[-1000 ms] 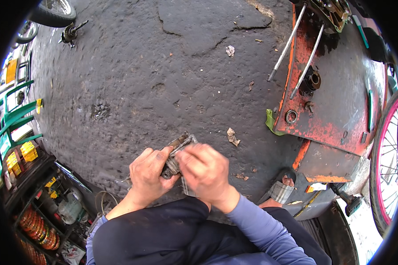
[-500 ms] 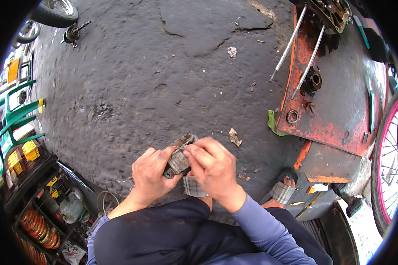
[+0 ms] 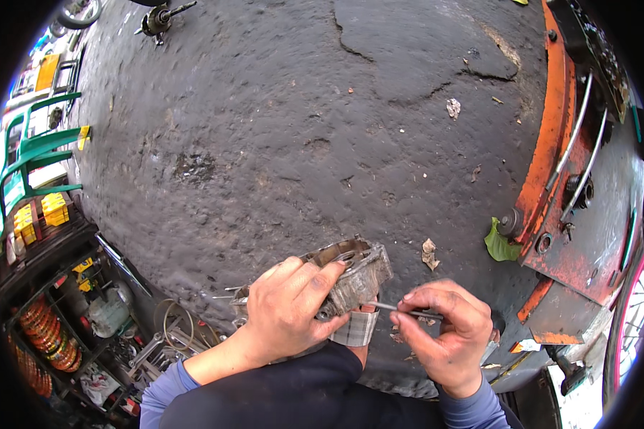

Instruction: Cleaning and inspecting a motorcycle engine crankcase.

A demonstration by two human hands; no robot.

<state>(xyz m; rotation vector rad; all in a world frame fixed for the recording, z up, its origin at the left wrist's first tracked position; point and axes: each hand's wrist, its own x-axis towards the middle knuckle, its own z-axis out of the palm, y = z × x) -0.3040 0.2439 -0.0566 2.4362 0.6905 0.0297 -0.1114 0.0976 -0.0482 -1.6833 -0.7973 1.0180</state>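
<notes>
A grimy grey engine casing (image 3: 368,280) with an open hollow in its top rests low over my lap. My left hand (image 3: 285,304) is closed round it, fingers over the upper rim and thumb along the lower side. To the right of the casing, my right hand (image 3: 451,332) pinches a thin metal rod (image 3: 385,306) between thumb and fingertips. The rod points left toward the casing's side; I cannot tell whether its tip touches. My left hand hides much of the casing's left part.
Orange metal bench (image 3: 540,186) at right bears rods and ring-shaped parts; a green leaf (image 3: 503,243) lies against it. A shaft-like engine part (image 3: 156,23) lies far left on the dark ground. Left are a green chair (image 3: 43,146), yellow boxes (image 3: 54,209) and a crowded shelf (image 3: 71,314).
My right hand has come away from the casing to the right, and the rod now shows in it. The casing has turned, showing its hollow. The whole view has shifted.
</notes>
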